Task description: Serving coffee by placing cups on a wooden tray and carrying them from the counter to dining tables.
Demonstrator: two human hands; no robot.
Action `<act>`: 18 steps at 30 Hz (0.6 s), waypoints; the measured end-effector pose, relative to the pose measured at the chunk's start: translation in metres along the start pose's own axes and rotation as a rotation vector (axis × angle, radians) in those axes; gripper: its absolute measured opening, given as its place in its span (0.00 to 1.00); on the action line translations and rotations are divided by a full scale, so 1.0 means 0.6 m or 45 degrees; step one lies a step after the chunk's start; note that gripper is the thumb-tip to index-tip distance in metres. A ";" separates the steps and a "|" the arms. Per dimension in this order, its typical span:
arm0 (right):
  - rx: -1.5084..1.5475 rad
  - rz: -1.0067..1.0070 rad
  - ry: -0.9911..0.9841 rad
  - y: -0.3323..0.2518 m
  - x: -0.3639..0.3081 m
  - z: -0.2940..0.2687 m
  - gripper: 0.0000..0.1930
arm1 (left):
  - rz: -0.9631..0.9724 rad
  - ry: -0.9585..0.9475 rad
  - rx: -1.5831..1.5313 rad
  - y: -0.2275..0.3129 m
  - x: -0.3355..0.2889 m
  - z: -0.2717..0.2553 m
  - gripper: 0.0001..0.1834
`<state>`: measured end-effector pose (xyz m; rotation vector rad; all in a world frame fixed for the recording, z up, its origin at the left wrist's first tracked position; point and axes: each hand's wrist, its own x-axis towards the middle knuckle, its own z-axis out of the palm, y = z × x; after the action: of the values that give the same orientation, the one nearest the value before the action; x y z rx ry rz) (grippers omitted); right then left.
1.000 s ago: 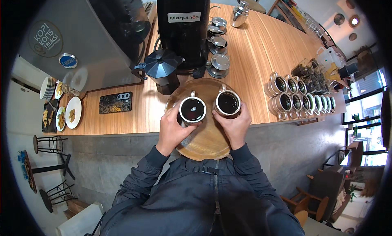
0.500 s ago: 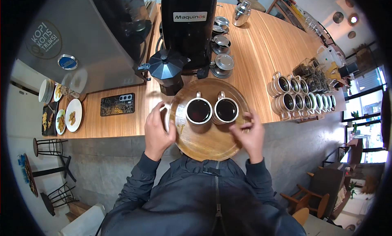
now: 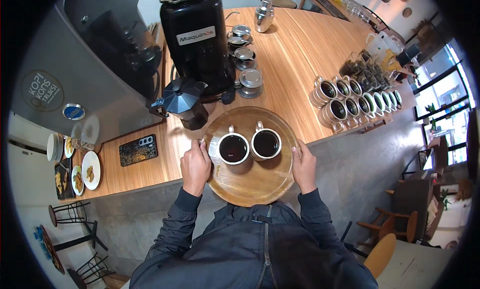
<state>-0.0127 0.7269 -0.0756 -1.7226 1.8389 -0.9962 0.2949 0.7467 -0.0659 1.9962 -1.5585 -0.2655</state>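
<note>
A round wooden tray (image 3: 250, 189) is in front of my body, partly over the counter's front edge. My left hand (image 3: 195, 165) grips its left rim and my right hand (image 3: 304, 165) its right rim, fingers closed round the edge. Two white mugs stand side by side on the tray, the left mug (image 3: 233, 148) and the right mug (image 3: 265, 142). Both hold a dark drink, and their handles point away from me. What my fingertips do under the rim is hidden.
Beyond the tray stand a moka pot (image 3: 182, 101), a black grinder (image 3: 197, 49) and several metal drip filters (image 3: 250, 82). A phone (image 3: 138, 149) and plates of food (image 3: 90, 172) lie left. Rows of cups (image 3: 338, 109) stand right on the wooden counter (image 3: 295, 69).
Both hands have closed on the tray's rim; before, they were open beside it. My view has turned, so the counter and its things sit tilted and further left.
</note>
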 end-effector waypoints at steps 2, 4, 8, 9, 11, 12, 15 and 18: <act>0.049 -0.015 0.055 0.017 -0.011 -0.012 0.19 | -0.012 -0.022 -0.002 0.017 -0.012 0.002 0.12; 0.133 0.115 0.024 0.030 -0.022 -0.032 0.19 | -0.022 -0.042 -0.002 0.037 -0.024 0.007 0.12; 0.226 0.093 0.130 0.074 -0.049 -0.091 0.19 | 0.053 -0.038 -0.039 0.096 -0.054 0.029 0.13; 0.221 0.124 0.128 0.082 -0.056 -0.112 0.19 | 0.068 -0.039 -0.035 0.114 -0.063 0.036 0.13; 0.219 0.170 0.160 0.110 -0.072 -0.151 0.19 | 0.109 -0.058 -0.044 0.157 -0.083 0.051 0.13; 0.233 0.179 0.184 0.129 -0.080 -0.172 0.19 | 0.128 -0.071 -0.057 0.181 -0.092 0.062 0.13; 0.213 0.243 0.237 0.184 -0.105 -0.247 0.19 | 0.209 -0.091 -0.077 0.253 -0.124 0.105 0.14; 0.177 0.295 0.330 0.248 -0.134 -0.324 0.19 | 0.294 -0.119 -0.118 0.340 -0.157 0.155 0.14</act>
<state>-0.2432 0.8421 -0.0728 -1.3143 2.0180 -1.2622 0.0543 0.7754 -0.0456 1.7370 -1.7841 -0.3360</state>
